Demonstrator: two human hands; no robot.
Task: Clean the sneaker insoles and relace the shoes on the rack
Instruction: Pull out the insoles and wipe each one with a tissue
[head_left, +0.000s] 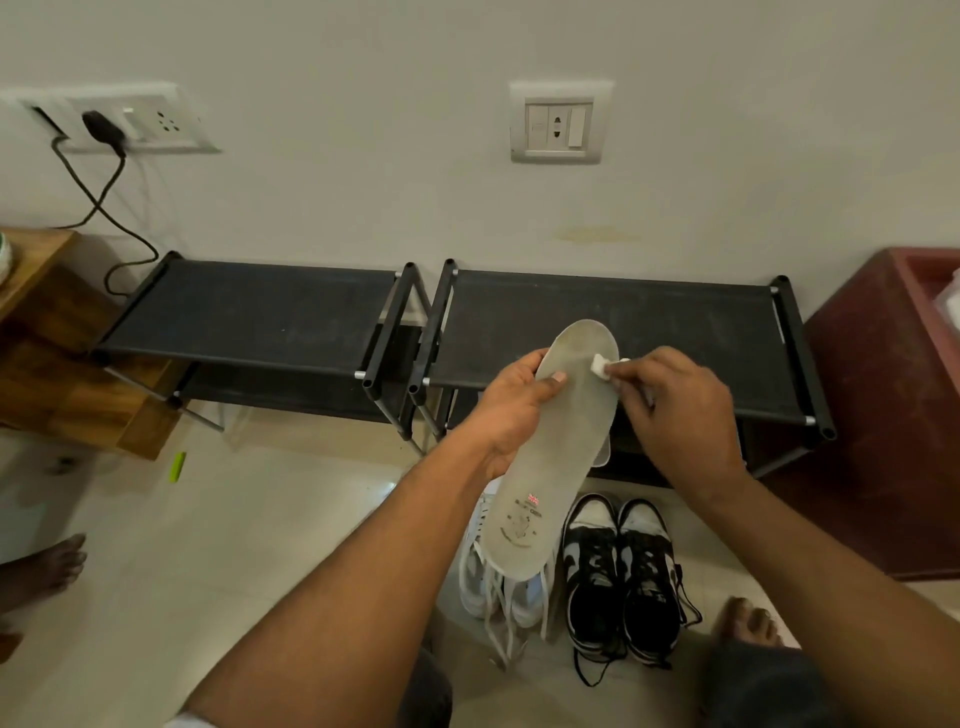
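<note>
A grey insole (550, 457) is held up in front of the black shoe rack (613, 332), toe end pointing away. My left hand (514, 410) grips its left edge, thumb lying on the top face. My right hand (675, 410) pinches a small white wad of tissue (756, 364) against the insole near its toe. Below on the floor stand a pair of white sneakers (493, 587) with loose laces, partly hidden by the insole, and a black-and-white pair (621, 571) with untied black laces.
A second black rack (254, 312) stands to the left, beside a wooden stand (57, 353). A dark red cabinet (893, 415) is at the right. Cables hang from a wall socket (119, 124). Bare feet show at the left edge (47, 566) and lower right (748, 618).
</note>
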